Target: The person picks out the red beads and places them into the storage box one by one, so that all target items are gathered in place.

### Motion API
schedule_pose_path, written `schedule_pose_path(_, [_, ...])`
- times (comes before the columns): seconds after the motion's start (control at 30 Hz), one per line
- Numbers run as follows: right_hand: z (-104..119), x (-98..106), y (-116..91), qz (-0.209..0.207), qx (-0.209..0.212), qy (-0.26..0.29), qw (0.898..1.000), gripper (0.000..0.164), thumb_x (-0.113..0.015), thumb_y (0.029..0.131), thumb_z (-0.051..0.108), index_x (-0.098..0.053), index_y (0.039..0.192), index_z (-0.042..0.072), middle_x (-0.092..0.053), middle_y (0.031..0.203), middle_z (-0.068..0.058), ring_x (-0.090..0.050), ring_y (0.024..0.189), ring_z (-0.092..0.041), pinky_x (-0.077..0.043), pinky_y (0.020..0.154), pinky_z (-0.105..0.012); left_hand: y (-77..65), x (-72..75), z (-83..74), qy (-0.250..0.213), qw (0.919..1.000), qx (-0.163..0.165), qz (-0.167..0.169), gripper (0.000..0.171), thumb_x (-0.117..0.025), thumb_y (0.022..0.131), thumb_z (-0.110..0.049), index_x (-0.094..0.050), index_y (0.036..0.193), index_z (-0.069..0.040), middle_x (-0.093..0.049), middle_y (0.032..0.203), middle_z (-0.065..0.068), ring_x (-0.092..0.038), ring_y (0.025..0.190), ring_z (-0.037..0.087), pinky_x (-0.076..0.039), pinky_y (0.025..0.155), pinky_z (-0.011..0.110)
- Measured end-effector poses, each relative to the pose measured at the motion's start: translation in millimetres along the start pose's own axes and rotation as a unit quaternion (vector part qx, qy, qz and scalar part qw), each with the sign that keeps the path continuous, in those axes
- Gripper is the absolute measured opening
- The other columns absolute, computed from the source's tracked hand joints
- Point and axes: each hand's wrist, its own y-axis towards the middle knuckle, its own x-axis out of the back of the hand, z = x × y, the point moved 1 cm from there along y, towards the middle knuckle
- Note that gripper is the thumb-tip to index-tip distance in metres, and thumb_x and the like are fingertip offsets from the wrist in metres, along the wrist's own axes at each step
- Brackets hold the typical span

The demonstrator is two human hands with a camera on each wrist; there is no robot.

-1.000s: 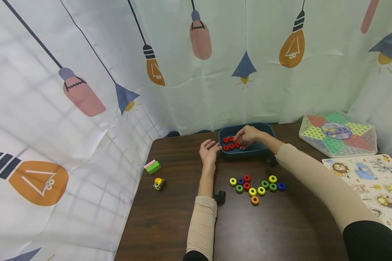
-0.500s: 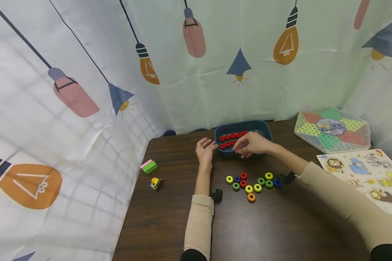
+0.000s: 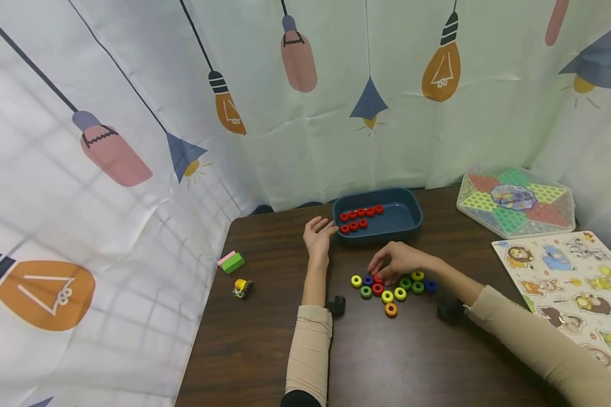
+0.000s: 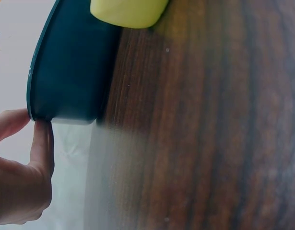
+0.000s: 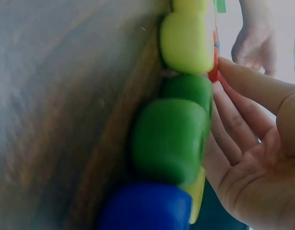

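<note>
My right hand [image 3: 399,263] is over the group of coloured ring beads on the table. Thumb and fingertips pinch a red bead [image 5: 215,67] at its sides in the right wrist view. Close by lie a yellow bead [image 5: 185,43], a green bead [image 5: 169,141] and a blue bead [image 5: 145,208]. My left hand [image 3: 317,240] is at the left end of the dark blue tray [image 3: 404,226]. Its thumb and a finger touch the tray's rim and outer wall, the other fingers loosely extended. Inside the tray, red beads [image 3: 361,212] stand in two rows.
An orange bead [image 3: 391,310] lies nearest me. To the left are a green-and-pink block [image 3: 231,262] and a small yellow toy [image 3: 241,288]. A hexagonal game box [image 3: 514,198] and an animal picture board [image 3: 565,299] occupy the right. A printed curtain [image 3: 305,141] hangs behind.
My right hand has left the tray and come towards me to the loose beads, where it now pinches a red one. Red beads remain lined up in the tray. My left hand has stayed at its end.
</note>
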Motion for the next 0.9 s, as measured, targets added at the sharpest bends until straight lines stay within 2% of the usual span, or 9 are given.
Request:
schedule_pose_path(0.2, [6,0,2,-0.009,0.005,-0.006,1.0,0.023,-0.073,0.084,0.001,-0.073,0.107,0.006,-0.073,0.096,-0.012,-0.071,0.072,-0.035,-0.06,0.063,-0.045,0.6,1.7,0.3,-0.003,1.0,0.002,-0.003,0.057,-0.073,0.08,0.008,-0.05,0.13,-0.007,-0.052,0.133,0.025,-0.066,0.11,0.024,-0.056,0.084,0.033])
schedule_pose_path(0.47, [21,15,4,0.014,0.017,0.015,1.0,0.028,-0.072,0.086,0.001,-0.069,0.114,-0.001,-0.073,0.1,-0.014,-0.071,0.074,-0.038,-0.059,0.066,-0.05,1.3,1.5,1.9,-0.012,0.9999,-0.004,-0.005,0.057,-0.073,0.079,0.009,-0.051,0.128,-0.007,-0.054,0.13,0.024,-0.066,0.11,0.026,-0.056,0.085,0.036])
schedule_pose_path(0.7, [55,43,10,0.008,0.021,-0.001,1.0,0.023,-0.07,0.088,0.002,-0.072,0.109,0.008,-0.072,0.103,-0.014,-0.071,0.079,-0.04,-0.056,0.074,-0.057,1.5,0.9,2.2,-0.012,0.9999,-0.008,-0.004,0.059,-0.073,0.079,0.01,-0.049,0.13,-0.004,-0.051,0.133,0.028,-0.066,0.11,0.028,-0.057,0.084,0.035])
schedule_pose_path(0.9, [73,77,30,-0.016,0.011,-0.018,1.0,0.025,-0.069,0.089,0.002,-0.069,0.115,0.002,-0.071,0.107,-0.015,-0.07,0.084,-0.041,-0.057,0.076,-0.053,0.9,0.8,2.2,-0.012,0.9999,-0.007,-0.004,0.057,-0.074,0.078,0.009,-0.051,0.128,-0.007,-0.052,0.132,0.027,-0.065,0.11,0.029,-0.057,0.084,0.035])
